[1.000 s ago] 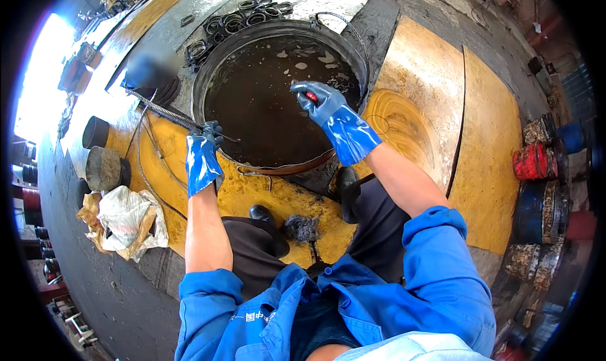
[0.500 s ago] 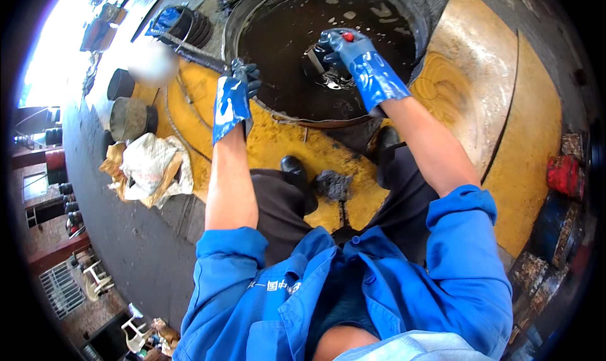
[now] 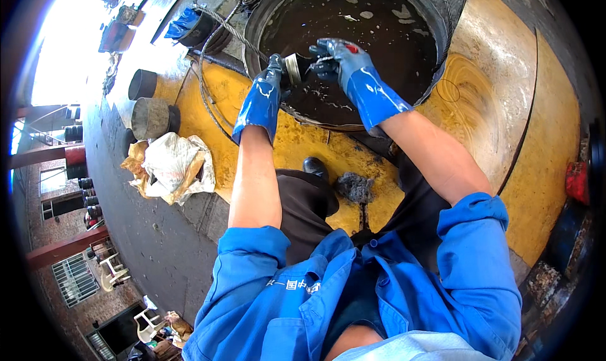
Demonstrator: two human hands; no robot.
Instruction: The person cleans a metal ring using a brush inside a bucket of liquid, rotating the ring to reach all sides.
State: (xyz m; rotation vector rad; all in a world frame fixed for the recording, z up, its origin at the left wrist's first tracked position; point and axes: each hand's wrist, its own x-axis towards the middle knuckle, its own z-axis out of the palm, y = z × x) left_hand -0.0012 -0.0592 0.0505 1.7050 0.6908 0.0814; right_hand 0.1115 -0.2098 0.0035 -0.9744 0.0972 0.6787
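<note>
Above the near left part of a tub of dark liquid [image 3: 372, 89], my two hands in blue rubber gloves meet at a short dark cylindrical part [image 3: 292, 69] with a pale, threaded-looking metal band. My left hand [image 3: 270, 80] is closed round its left end. My right hand [image 3: 344, 58], marked by a red spot on the glove, has its fingers curled at the right end; their exact grip is partly hidden. Just left of my left hand, a wire rope [image 3: 218, 21] loops over the tub's left rim. Pale foam specks float on the liquid.
Yellow, dirty plates [image 3: 505, 108] lie round the tub. At left are metal cylinders [image 3: 150, 118], a white sack [image 3: 177, 165] and a bucket with blue material [image 3: 183, 23]. A dark clump on a stick [image 3: 355, 187] lies between my legs. A red object [image 3: 576, 183] sits far right.
The cylindrical part, earlier low at the liquid in my right hand, is now lifted and moved left. My left hand has come right and closed on it. The view has shifted slightly.
</note>
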